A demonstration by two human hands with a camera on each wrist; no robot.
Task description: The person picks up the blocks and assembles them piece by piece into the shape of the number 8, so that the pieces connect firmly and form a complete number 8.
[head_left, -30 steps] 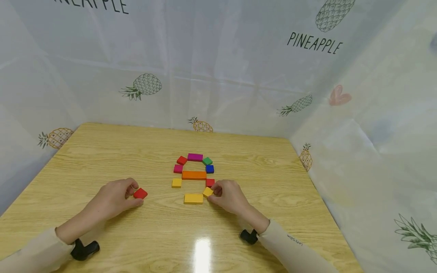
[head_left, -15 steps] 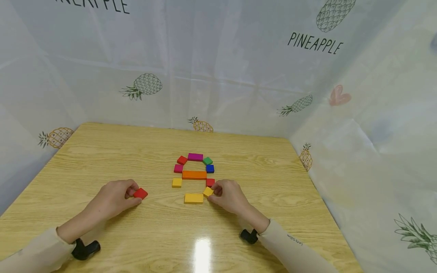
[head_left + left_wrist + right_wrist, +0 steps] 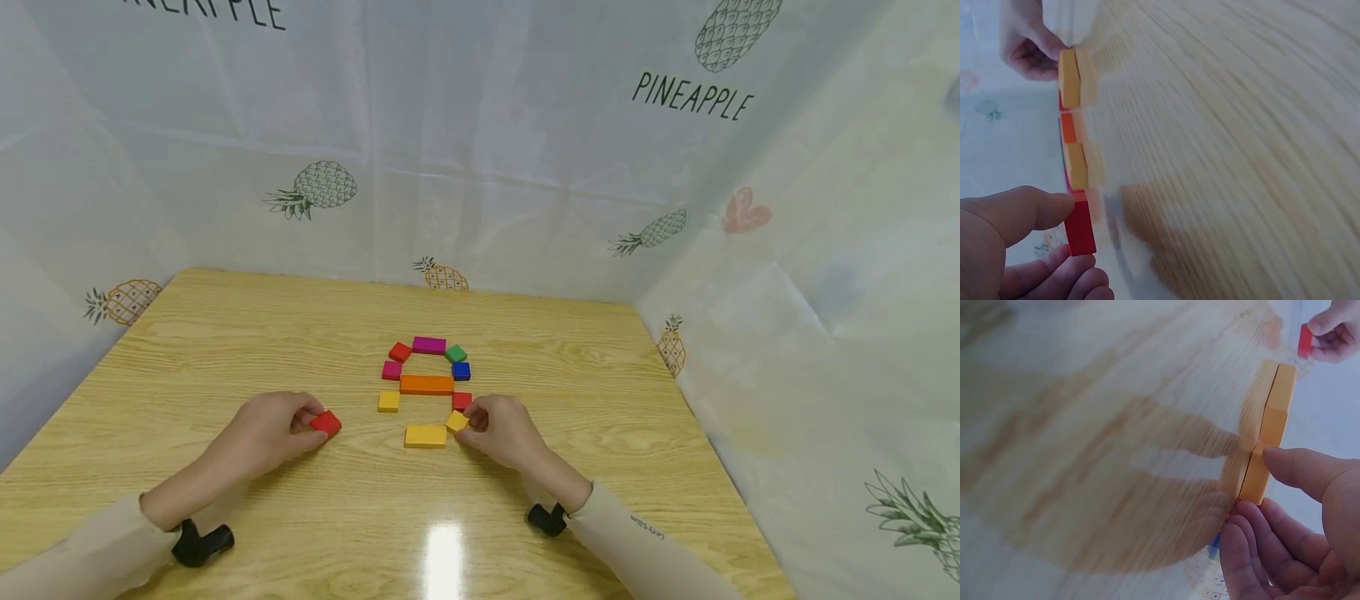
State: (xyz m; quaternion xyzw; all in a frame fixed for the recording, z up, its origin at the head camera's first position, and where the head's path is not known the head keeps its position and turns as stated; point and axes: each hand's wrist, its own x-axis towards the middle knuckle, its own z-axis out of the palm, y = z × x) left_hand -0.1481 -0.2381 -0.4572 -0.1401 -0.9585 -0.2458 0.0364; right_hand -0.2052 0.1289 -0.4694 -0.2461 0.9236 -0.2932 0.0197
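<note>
My left hand (image 3: 272, 435) pinches a red square block (image 3: 326, 424) between thumb and fingers, left of the block figure; the left wrist view shows the red block (image 3: 1080, 225) close up. My right hand (image 3: 504, 433) pinches a small yellow block (image 3: 457, 422), turned at an angle. In the right wrist view that yellow block (image 3: 1255, 476) touches the end of a longer yellow block (image 3: 1278, 403). Just above it in the head view lies another red block (image 3: 462, 401). A yellow square block (image 3: 387, 402) lies on the figure's left side.
An orange bar (image 3: 427, 385) crosses the figure's middle. Above it, a magenta bar (image 3: 430, 345), a red block (image 3: 401, 352), a pink block (image 3: 392, 370), a green block (image 3: 456, 354) and a blue block (image 3: 461, 371) form an arch on the wooden table (image 3: 600, 375).
My left hand has moved a little to the right with the red block, closer to the figure. The right hand and the yellow block it pinches have stayed in place.
</note>
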